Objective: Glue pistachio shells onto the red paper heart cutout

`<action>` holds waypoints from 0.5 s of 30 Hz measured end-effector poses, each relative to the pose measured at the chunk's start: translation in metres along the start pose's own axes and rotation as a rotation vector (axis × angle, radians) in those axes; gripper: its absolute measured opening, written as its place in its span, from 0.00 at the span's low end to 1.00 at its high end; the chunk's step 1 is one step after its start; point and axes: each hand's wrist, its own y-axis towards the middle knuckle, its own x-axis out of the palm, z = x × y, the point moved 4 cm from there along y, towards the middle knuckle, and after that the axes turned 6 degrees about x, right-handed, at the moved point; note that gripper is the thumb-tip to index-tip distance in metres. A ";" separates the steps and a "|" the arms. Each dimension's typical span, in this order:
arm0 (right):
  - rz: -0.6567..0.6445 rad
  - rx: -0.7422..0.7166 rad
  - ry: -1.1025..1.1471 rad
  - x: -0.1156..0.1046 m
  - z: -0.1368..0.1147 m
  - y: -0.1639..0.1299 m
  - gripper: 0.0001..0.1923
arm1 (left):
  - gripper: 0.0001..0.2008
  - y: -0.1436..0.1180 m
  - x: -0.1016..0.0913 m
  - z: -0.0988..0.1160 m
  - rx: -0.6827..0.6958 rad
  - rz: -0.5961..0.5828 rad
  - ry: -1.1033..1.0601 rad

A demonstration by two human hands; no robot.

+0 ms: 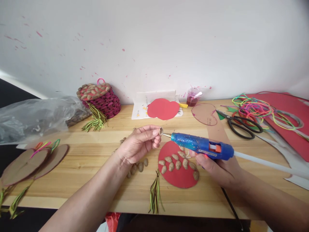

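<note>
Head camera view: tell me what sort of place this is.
Probably a home craft table against a wall. The right hand holds a blue glue gun, its tip at a shell pinched by the left hand; scissors and coloured cords lie nearby.

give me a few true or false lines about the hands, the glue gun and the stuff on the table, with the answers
1. The right hand holds a blue glue gun. True.
2. The left hand lies flat on the table. False: it is raised, pinching a small shell at the glue gun's tip.
3. Several shells already lie on the red paper disc. True.
4. The scissors lie by the left hand. False: they lie at the far right, beside the coloured cords.
5. The woven basket stands at the back left, near the wall. True.
</note>
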 end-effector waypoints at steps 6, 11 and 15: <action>-0.009 0.019 -0.012 -0.001 -0.001 0.001 0.06 | 0.10 -0.001 0.001 0.001 0.005 -0.003 0.013; 0.031 0.084 0.023 0.000 0.002 0.003 0.07 | 0.12 -0.001 0.002 0.007 0.037 -0.005 0.017; 0.162 0.318 0.223 -0.002 0.015 0.009 0.16 | 0.13 0.000 -0.001 0.011 0.069 0.019 0.074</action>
